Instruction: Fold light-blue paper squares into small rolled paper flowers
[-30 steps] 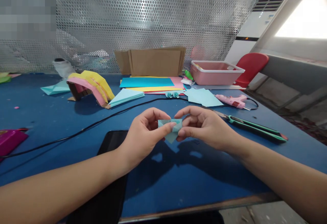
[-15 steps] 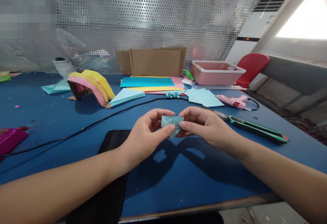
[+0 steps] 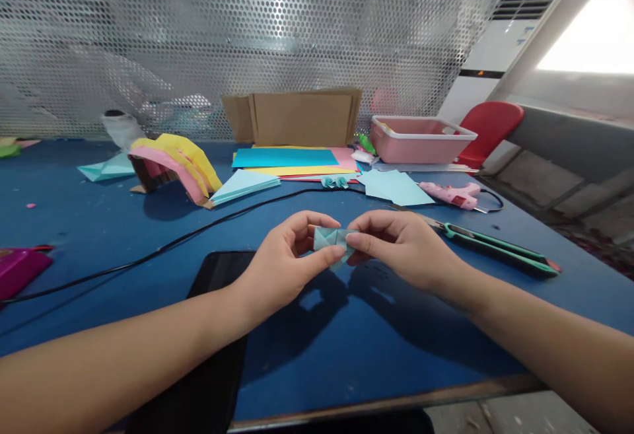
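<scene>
A small folded piece of light-blue paper (image 3: 327, 238) with creases is held up between both hands above the blue table (image 3: 307, 381). My left hand (image 3: 290, 255) pinches its left side, the thumb lying across the front near the lower middle. At the right edge, my right hand (image 3: 403, 242) grips the paper between thumb and fingers. The fingertips behind the paper are partly hidden. A black phone-like slab (image 3: 198, 368) lies partly under my left forearm. Just right of my right hand lies a green and black utility knife (image 3: 500, 249).
Behind the hands are light-blue sheets (image 3: 396, 187), a folded stack (image 3: 245, 186), small paper curls (image 3: 335, 183) and a black cable (image 3: 198, 228). Further off are a pink glue gun (image 3: 453, 194), a pink bin (image 3: 421, 143), cardboard (image 3: 302, 119) and a yellow-pink arch (image 3: 176, 160).
My left thumb has slid slightly right across the paper, and the paper has tilted a little. Both hands keep their hold.
</scene>
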`<action>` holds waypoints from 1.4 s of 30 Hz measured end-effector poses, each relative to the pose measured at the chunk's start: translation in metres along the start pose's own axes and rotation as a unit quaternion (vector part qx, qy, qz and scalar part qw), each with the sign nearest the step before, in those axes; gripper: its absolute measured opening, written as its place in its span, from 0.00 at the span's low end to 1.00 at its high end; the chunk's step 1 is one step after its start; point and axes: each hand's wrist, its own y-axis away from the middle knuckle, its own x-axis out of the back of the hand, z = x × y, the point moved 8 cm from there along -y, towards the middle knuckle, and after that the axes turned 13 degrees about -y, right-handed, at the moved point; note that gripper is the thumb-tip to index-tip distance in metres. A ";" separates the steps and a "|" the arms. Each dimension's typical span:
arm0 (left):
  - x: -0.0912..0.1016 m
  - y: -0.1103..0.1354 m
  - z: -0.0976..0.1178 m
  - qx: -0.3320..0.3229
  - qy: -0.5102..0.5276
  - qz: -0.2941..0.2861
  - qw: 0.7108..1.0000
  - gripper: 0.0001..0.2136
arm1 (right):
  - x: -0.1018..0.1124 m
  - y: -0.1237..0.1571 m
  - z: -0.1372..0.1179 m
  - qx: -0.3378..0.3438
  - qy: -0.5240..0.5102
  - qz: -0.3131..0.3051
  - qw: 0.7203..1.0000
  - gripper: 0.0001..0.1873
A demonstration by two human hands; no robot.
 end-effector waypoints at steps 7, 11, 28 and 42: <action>-0.001 -0.002 0.000 -0.001 0.020 -0.006 1.000 0.13 | 0.000 0.001 -0.001 0.005 0.010 -0.001 1.000 0.09; 0.003 -0.001 0.001 -0.003 0.000 0.016 1.000 0.13 | -0.001 0.003 -0.005 0.026 0.036 0.001 0.999 0.09; -0.004 0.001 0.001 0.024 0.059 -0.015 0.998 0.13 | -0.001 0.005 -0.009 0.043 0.048 0.014 0.998 0.14; -0.002 0.002 0.000 0.014 0.001 -0.010 1.000 0.15 | 0.000 0.004 -0.010 0.060 0.074 0.023 0.995 0.15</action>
